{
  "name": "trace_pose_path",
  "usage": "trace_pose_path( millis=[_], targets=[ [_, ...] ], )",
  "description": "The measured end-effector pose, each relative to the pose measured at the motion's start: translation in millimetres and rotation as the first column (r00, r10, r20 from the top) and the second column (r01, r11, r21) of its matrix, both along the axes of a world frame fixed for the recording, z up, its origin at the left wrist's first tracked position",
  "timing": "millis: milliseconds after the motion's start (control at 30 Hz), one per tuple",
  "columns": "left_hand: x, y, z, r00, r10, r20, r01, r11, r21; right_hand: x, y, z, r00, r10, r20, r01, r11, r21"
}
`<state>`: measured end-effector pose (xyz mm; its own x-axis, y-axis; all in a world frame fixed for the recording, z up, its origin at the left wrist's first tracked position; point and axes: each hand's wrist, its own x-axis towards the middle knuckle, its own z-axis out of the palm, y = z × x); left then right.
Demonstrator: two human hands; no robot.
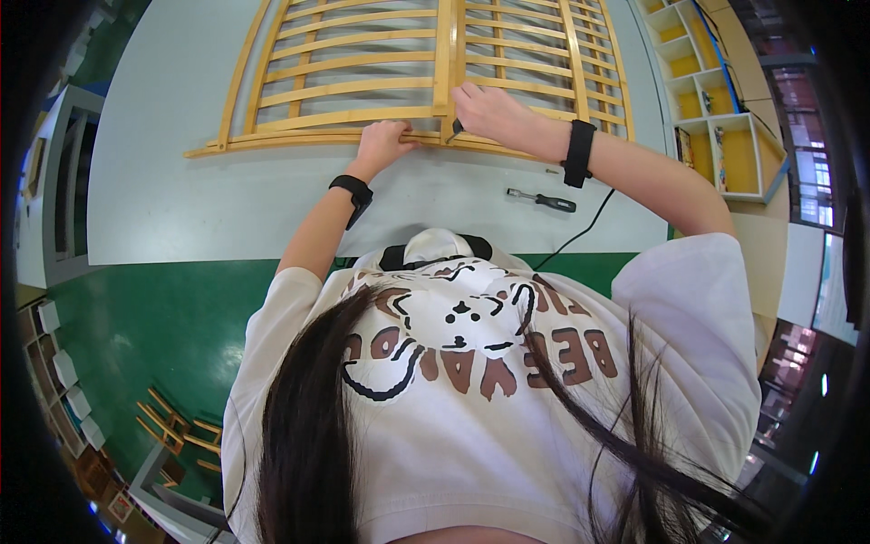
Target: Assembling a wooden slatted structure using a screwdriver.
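A pale wooden slatted frame (362, 83) lies on the table in front of me, its long near rail (299, 139) running from left to right. My left hand (384, 148) is closed at this rail, fingers curled over it left of the middle post. Just right of that post (446, 54), my right hand (494, 113) is closed around a small dark tool (456, 130). The tool points down to the rail near the joint; its exact kind is hidden by my fingers. A screwdriver-like tool with a black handle (553, 203) lies nearer me, below my right wrist.
The grey-white table (181, 208) has its near edge close to my body. A small screw (551, 170) lies beside the frame. A black cable (584, 231) crosses the table edge at right. Divided white shelves (734, 154) stand to the right; wooden stools (168, 422) are on the green floor.
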<state>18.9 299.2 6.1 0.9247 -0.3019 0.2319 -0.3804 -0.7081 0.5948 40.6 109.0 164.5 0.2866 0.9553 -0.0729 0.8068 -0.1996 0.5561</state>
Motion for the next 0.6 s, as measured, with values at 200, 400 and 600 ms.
trace_pose_path(
  millis=[200,400,600],
  targets=[
    [-0.2,-0.7,3.2,0.999,0.002,-0.037,-0.002,1.000,0.020,9.3,5.5,1.4,0.982,0.158,0.106,-0.156,0.987,-0.021],
    [0.0,-0.7,2.7,0.998,0.009,-0.065,-0.006,0.999,0.050,11.9,5.2,8.2,0.995,0.082,-0.064,-0.084,0.996,-0.034],
    [0.2,-0.6,2.7,0.998,0.008,-0.065,-0.003,0.998,0.068,12.1,13.3,10.3,0.901,-0.180,-0.395,0.186,0.982,-0.024]
  ],
)
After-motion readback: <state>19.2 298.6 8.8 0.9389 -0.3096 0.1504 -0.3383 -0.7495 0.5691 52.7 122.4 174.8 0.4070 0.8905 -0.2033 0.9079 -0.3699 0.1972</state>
